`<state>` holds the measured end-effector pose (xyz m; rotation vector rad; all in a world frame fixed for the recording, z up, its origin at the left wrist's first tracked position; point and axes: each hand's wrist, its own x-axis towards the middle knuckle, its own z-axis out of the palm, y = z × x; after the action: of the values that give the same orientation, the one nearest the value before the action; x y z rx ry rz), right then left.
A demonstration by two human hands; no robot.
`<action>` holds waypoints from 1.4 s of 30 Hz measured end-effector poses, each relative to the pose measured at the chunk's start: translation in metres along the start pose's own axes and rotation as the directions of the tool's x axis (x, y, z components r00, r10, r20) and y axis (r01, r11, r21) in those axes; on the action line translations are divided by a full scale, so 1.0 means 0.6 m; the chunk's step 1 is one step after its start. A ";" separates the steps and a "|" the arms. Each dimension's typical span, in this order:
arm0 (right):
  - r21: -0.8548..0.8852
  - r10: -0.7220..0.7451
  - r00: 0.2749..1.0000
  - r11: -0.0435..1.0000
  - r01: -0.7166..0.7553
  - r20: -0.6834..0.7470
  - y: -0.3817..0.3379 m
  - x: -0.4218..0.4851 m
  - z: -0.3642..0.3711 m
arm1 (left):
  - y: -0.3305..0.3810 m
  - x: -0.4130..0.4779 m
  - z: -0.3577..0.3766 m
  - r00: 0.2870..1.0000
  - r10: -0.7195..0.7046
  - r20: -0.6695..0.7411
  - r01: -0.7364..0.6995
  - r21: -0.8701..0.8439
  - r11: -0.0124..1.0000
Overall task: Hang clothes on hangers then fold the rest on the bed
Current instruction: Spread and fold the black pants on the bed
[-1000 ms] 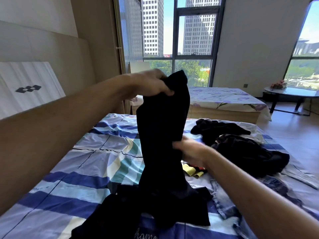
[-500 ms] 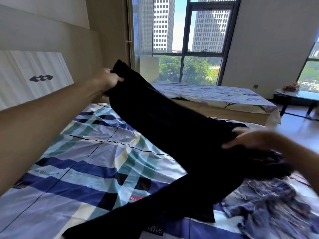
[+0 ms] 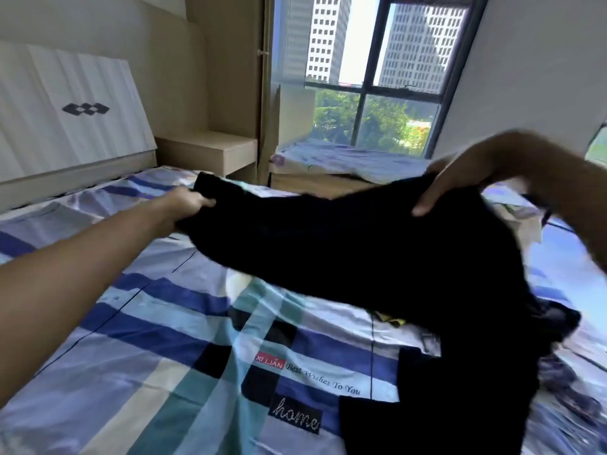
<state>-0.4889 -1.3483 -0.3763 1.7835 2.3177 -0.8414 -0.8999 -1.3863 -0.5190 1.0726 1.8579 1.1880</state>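
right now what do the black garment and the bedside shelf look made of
The black garment looks like soft matte fabric, maybe cotton or knit: it sags and drapes between the left hand and right hand, with no sheen; weave too blurred to tell. The bedside shelf looks like pale wood-look board, probably laminate: flat, smooth, square-edged.

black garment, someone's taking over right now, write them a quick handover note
Left hand: grips one end of the black garment.
Right hand: grips it further along, held higher.
The garment is stretched between the hands above the bed, its lower part trailing down at the right. A yellow item peeks out beneath it; more clothes lie blurred at the right.
Done: nothing seen hung or folded; no hanger in view.
Left: hang or fold this piece, then the rest.
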 end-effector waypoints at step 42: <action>-0.064 0.150 0.943 0.982 -0.177 -0.296 0.424 0.177 0.497 | -0.264 -0.173 0.513 0.476 0.290 0.830 -0.863 0.378 0.335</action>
<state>-0.3625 -1.3575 -0.7619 2.1483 2.2825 -0.4683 -0.6354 -1.4035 -0.7645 2.5448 1.3129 0.0798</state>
